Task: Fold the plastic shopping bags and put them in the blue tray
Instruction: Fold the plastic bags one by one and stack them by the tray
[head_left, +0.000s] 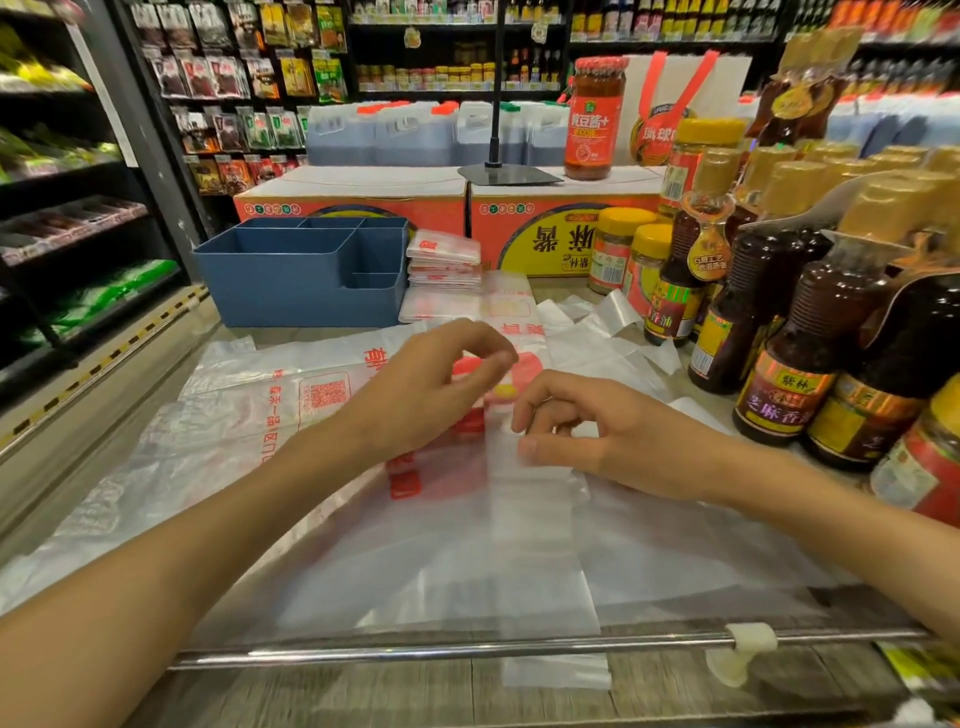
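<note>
Both hands over the work surface, mid-frame: left hand hovers w/ fingers loosely curled, thumb and forefinger close together, can't tell if it actually pinches any plastic; right hand sits lower, fingers bent, tips down on a narrow folded strip of bag, thumb alongside, looks like pressing/pinching the strip's top edge but exact grip unclear. Largest item: loose clear plastic shopping bags w/ red print, spread flat across the counter, overlapping, reaching from the left edge to the bottles on the right; the folded strip lies on top of them, running toward the person and hanging just over the metal rail at the near edge. Blue tray stands at the back left, several compartments, no bag seen inside from this angle. Just beside the tray's right wall: small stack of folded bags, touching or nearly touching the tray, resting on more flat bags. Behind both: orange cartons w/ a tall red sauce jar on top. Right side: row of dark sesame oil bottles w/ gold caps, plus yellow-lidded jars further back, near the bags' right edge. Store shelves w/ packaged goods in the bkgd.
</note>
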